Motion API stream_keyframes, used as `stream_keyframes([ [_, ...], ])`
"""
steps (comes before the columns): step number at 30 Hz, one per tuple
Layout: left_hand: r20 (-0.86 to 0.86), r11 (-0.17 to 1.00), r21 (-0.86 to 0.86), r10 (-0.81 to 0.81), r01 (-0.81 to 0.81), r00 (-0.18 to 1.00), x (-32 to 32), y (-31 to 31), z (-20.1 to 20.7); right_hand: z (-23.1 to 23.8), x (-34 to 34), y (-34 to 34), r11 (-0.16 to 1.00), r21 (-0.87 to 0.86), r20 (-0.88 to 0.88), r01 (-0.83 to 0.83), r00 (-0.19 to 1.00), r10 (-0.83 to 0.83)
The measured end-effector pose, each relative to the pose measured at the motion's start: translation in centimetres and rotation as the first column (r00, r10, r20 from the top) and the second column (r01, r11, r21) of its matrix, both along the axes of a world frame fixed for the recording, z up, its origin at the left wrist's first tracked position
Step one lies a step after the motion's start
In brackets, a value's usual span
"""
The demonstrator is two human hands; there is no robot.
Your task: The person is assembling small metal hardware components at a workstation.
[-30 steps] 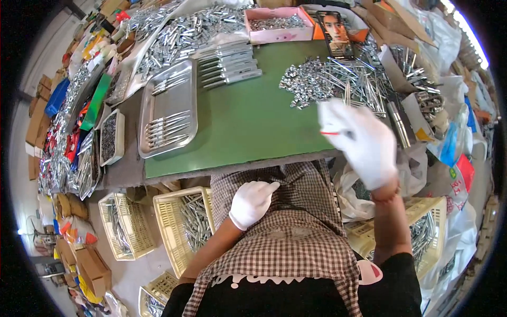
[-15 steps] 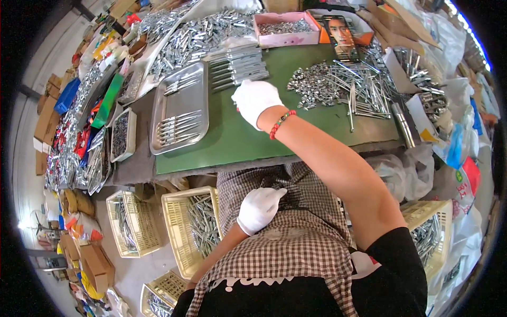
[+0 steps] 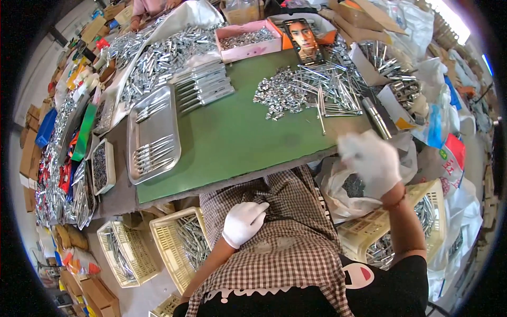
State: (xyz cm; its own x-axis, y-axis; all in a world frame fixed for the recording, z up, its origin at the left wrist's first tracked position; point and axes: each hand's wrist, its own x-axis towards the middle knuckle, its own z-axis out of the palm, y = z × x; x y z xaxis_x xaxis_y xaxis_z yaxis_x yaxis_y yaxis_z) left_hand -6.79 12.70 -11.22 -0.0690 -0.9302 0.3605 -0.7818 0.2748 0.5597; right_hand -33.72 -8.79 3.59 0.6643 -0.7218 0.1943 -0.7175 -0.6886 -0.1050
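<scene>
My left hand (image 3: 245,224), in a white glove, lies on the checked apron (image 3: 274,248) over my lap, its fingers stretched out and nothing seen in them. My right hand (image 3: 372,161), also gloved, is smeared by motion near the table's right front edge, above a clear plastic bag (image 3: 346,198). Whether it holds anything does not show. On the green table top (image 3: 227,142) lie a heap of small metal nuts (image 3: 280,92), a pile of long thin bolts (image 3: 335,87) and a row of metal rods (image 3: 206,87). More metal pieces rest in a steel tray (image 3: 171,127).
A socket-like metal cylinder (image 3: 376,117) lies at the table's right edge. Behind stand a pink box (image 3: 248,53) of small parts and a propped phone (image 3: 302,42). Cream crates (image 3: 158,232) flank my legs. A person (image 3: 150,8) is at the far left.
My right hand has swung from beside the row of rods to the right, off the table's front edge. The view has shifted; my left hand stays on my lap.
</scene>
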Motion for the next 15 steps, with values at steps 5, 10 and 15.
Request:
stream_keyframes([
  [5,-0.04,0.997,-0.043,-0.068,0.066,0.997,0.2,-1.0,2.3,4.5,-4.1,-9.0,0.902,-0.191,0.304,0.386,0.897,-0.319],
  [10,0.089,0.982,-0.152,-0.1,0.113,0.991,1.5,-4.1,9.9,7.5,-5.9,-16.8,0.697,-0.2,0.14,0.688,0.725,-0.675],
  [15,0.347,0.859,-0.331,0.495,-0.389,0.797,7.3,-15.5,13.1,5.2,-6.5,-17.4,0.763,-0.489,0.31,0.422,0.902,-0.3],
])
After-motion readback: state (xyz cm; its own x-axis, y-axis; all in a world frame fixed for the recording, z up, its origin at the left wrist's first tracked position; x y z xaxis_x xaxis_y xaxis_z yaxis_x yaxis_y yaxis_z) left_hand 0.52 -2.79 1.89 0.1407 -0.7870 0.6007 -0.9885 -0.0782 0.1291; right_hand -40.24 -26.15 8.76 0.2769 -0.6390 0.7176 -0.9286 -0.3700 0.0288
